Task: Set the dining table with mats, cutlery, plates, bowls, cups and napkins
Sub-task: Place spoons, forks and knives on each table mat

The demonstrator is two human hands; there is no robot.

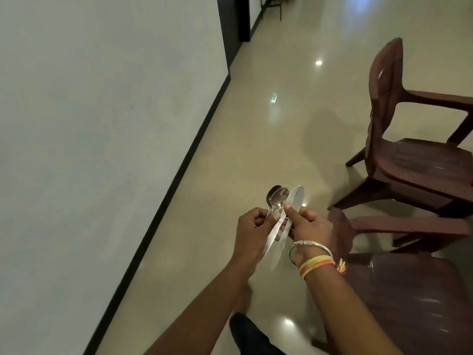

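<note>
Steel cutlery (280, 221) is bunched between both hands and held in the air above a glossy beige floor (256, 124). Left hand (252, 234): fingers curled round the handles of two spoons (277, 198), whose bowls overlap and point away from the person. Right hand (309, 226): thumb on top, fingers beneath, pinching a knife (297, 197) just below its rounded blade. The blade lies just beside the spoon bowls; contact cannot be confirmed. More flat steel lengths run back from the hands toward the wrists, and I cannot tell how many pieces there are. The right wrist carries a silver bangle (311, 244) and orange-yellow threads (316, 263). To the person's right stand two brown plastic chairs, the far chair (414, 160) with its back toward the wall side and the near chair (409, 290) close by the right forearm. On the left is a white wall (102, 98) with black skirting (179, 170) along its foot. A dark trouser leg (253, 334) shows low between the forearms.
</note>
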